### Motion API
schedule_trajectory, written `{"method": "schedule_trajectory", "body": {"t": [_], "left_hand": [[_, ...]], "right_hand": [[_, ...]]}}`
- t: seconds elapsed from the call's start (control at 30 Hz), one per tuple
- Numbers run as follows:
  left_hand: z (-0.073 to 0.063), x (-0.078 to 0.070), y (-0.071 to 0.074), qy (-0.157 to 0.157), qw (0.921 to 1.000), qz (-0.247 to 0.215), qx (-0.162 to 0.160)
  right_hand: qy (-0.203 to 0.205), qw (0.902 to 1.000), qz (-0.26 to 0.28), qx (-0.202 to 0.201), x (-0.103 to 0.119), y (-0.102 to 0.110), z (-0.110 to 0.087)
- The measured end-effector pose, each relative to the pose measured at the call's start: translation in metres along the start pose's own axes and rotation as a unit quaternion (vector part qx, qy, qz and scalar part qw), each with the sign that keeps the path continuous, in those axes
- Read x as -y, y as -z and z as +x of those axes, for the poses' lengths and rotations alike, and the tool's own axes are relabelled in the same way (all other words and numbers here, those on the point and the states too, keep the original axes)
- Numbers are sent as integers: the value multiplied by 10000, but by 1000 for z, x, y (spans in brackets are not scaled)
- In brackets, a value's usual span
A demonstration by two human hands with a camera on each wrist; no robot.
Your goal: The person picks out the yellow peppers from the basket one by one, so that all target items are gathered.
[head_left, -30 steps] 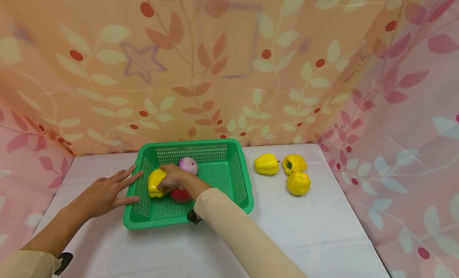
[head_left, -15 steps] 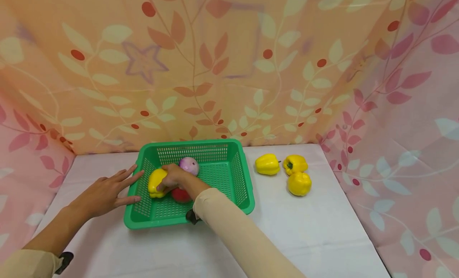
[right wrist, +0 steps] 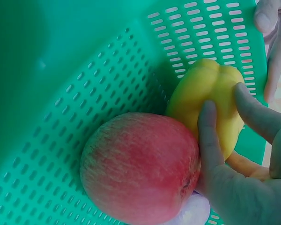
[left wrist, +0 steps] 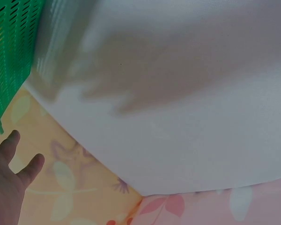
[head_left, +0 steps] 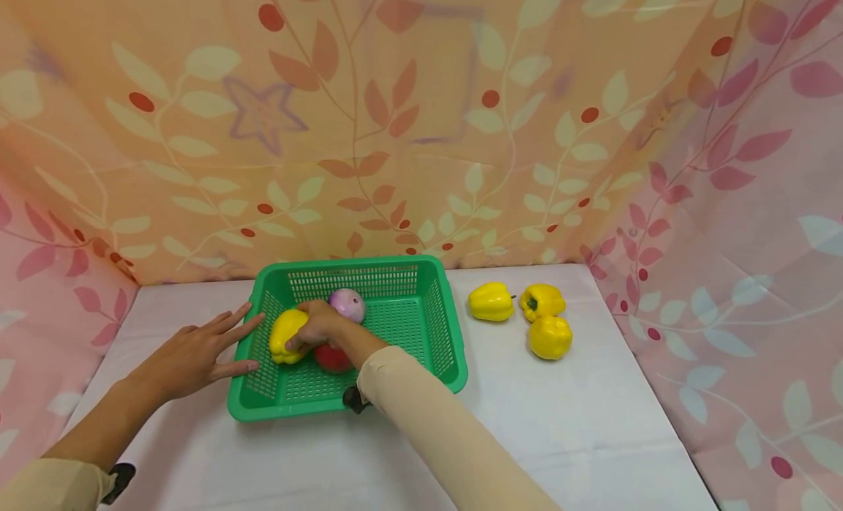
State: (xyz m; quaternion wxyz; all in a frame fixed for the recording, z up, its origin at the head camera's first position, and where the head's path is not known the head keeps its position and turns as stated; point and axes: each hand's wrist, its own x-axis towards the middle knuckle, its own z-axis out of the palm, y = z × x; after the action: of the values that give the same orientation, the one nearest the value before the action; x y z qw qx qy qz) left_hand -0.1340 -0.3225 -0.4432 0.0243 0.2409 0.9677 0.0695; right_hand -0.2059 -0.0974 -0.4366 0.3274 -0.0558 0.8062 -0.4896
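My right hand (head_left: 317, 326) reaches into a green plastic basket (head_left: 441, 328) and grips a yellow bell pepper (head_left: 285, 339) near its left wall. In the right wrist view, the thumb and fingers lie on the bell pepper (right wrist: 203, 89). Close beside that hand is a red apple (right wrist: 136, 164). Behind the apple, a pale purple onion (head_left: 347, 304) sits in the basket, mostly hidden in the right wrist view. My left hand (head_left: 194, 355) has its fingers spread, fingertips at the basket's left rim; part of this hand (left wrist: 9, 173) shows in the left wrist view.
On the white-covered table (head_left: 553, 430), right of the basket, lie more yellow bell peppers: one on its side (head_left: 490, 301), another behind (head_left: 542, 301) and a third in front (head_left: 549, 338). A floral cloth (head_left: 421, 167) hangs behind and at both sides.
The yellow bell pepper under my right hand has shifted very slightly to the left. The left hand and the other things stay as they were.
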Motion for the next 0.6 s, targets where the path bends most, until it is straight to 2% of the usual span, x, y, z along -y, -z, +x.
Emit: {"method": "schedule_trajectory", "body": {"t": [0.17,0.3,0.43,0.6], "left_hand": [[0,-1,1,4,10000,9,20],[0,-2,1,12,10000,-11,36],[0,-2,2,24,10000,-23,40],[0,-1,2,27,10000,-11,41]], "right_hand": [[40,10000,-11,55,-1,3,-1],[101,9997,-218,39,0,6,-1],[247,9983,-521,45,2,10,0],[595,9965,-555,199,8,20,-4]]}}
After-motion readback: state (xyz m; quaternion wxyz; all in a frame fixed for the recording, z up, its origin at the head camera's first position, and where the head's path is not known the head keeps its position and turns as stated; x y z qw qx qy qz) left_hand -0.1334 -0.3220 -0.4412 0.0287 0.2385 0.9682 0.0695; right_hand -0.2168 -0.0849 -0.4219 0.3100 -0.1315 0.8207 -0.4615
